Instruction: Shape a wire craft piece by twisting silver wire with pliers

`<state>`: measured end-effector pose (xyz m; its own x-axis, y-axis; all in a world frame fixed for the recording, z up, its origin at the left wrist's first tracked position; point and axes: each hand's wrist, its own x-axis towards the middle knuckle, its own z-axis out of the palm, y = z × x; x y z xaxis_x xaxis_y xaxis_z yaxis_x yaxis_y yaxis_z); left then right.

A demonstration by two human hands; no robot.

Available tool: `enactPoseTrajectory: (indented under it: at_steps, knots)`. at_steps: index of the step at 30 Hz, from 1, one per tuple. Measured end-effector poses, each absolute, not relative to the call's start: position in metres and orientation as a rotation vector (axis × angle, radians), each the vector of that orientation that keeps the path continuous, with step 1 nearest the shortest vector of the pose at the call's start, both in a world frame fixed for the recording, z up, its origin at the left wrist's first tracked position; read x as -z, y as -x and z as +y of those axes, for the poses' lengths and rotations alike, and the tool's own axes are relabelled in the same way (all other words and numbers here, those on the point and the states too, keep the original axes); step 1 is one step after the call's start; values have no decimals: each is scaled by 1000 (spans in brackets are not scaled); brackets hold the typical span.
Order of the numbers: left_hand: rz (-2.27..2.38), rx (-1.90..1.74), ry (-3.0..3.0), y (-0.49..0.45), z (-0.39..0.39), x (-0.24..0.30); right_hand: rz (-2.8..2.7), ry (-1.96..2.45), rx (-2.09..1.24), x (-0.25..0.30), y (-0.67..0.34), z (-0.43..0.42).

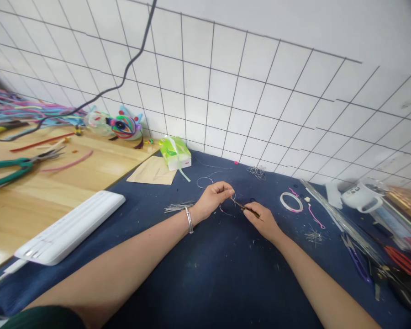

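Two bare hands meet above a dark blue cloth point(195, 278) spread over the worktop. The left hand point(213, 199), with a silver bracelet point(189, 220) at its wrist, has a narrow grip, thumb and fingertips pinching a thin loop point(234, 197). The right hand point(264, 222) has its grip wrapped round a slim dark tool point(255, 212), whose pointed end reaches toward the loop; whether the tip touches it I cannot tell. That loop sits between the hands, near the middle of the cloth. Just beyond the left hand a thin ring point(202, 187) lies flat, and a bundle of straight wires point(177, 207) rests beside that forearm. Farther back are a tissue pack point(176, 154), a brown paper piece point(154, 172) and a wire tangle point(257, 172). To the right of the right hand lie a white roll point(283, 201), a pink strand point(315, 216), scattered short wires point(314, 236) and purple scissors point(357, 260), with a white mug point(358, 197) near the wall. On the left, a white power strip point(71, 228) lies by the wooden surface bearing green-handled pliers point(22, 168).
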<state>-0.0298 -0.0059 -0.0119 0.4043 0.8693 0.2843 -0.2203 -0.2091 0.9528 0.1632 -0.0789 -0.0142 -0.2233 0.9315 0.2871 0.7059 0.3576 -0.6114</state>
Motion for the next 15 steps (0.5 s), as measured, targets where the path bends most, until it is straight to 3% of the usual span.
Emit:
enactPoseTrajectory:
  at_steps: [15]
  knots:
    - [677,-1165,-1478,28,-9,13,-1962,1423,-523,10,-160,-84]
